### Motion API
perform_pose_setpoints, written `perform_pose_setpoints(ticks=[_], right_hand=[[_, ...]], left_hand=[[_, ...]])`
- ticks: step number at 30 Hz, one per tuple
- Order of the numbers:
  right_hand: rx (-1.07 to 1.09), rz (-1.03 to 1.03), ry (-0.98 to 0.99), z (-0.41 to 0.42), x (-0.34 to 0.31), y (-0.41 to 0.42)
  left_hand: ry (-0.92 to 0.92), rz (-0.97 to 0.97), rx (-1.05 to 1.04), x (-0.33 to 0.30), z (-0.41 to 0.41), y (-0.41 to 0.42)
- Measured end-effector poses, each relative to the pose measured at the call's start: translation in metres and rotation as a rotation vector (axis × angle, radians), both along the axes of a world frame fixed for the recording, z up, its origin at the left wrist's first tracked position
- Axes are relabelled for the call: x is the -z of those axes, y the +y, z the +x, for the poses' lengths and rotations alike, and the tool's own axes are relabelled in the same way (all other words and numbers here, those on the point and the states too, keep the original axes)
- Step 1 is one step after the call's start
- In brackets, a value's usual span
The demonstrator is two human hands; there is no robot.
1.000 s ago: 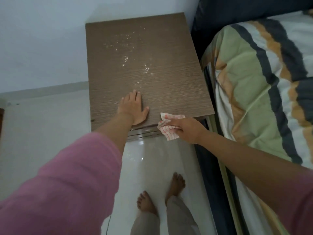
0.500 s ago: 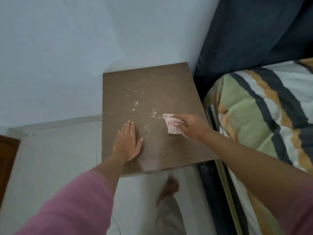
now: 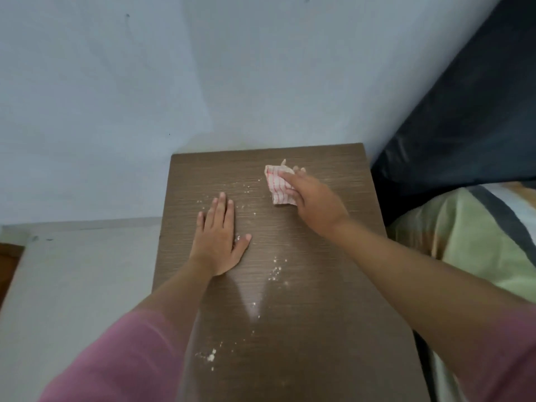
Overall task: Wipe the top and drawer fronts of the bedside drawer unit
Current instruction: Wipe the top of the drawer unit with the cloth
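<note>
— How far has the wiping got?

— Barely begun, it is judged. A checked cloth is pressed onto the far right of the drawer unit's top by the right hand, fingers laid over it. The left hand is laid flat, fingers straight.

— What is left?

— White crumbs are scattered down the middle; the drawer fronts cannot be seen.

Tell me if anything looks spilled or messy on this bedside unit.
Yes: white crumbs lie scattered over the brown top, from beside the left hand to the near edge. The right hand presses a cloth near the back.
</note>
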State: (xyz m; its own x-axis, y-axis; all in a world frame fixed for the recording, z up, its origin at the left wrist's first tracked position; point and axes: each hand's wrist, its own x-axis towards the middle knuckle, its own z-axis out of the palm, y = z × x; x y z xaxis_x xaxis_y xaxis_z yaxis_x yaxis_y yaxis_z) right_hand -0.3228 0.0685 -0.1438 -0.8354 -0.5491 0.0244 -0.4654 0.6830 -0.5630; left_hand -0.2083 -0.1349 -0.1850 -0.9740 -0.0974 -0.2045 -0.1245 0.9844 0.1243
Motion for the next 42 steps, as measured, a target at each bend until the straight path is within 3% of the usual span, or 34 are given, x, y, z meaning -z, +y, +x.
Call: perform_pose_setpoints(ticks=[8,17,31,35,39,42], right_hand=[[-0.109,0.073,0.086,-0.074,0.027,-0.028],[-0.191,0.061,0.276,-0.096,0.053,-0.029],[-0.139,-0.006,0.152,-0.083,0.046,-0.035],[-0.390,0.032,0.255,-0.096,0.029,-0.041],[-0.747,0.264,0.316,-0.128,0.037,-0.040],[-0.861,0.391,0.308,-0.137,0.052,-0.036]], left_hand=[[0.040,0.049,-0.010,0.002,-0.003,-0.005],[-0.008,0.075,-0.031,0.003,-0.006,-0.006],[-0.066,0.049,-0.037,-0.001,-0.007,-0.006],[-0.070,0.032,-0.031,0.000,-0.007,-0.006],[-0.062,0.035,-0.031,0.000,-0.007,-0.005],[-0.064,0.027,-0.028,0.002,-0.006,-0.006]])
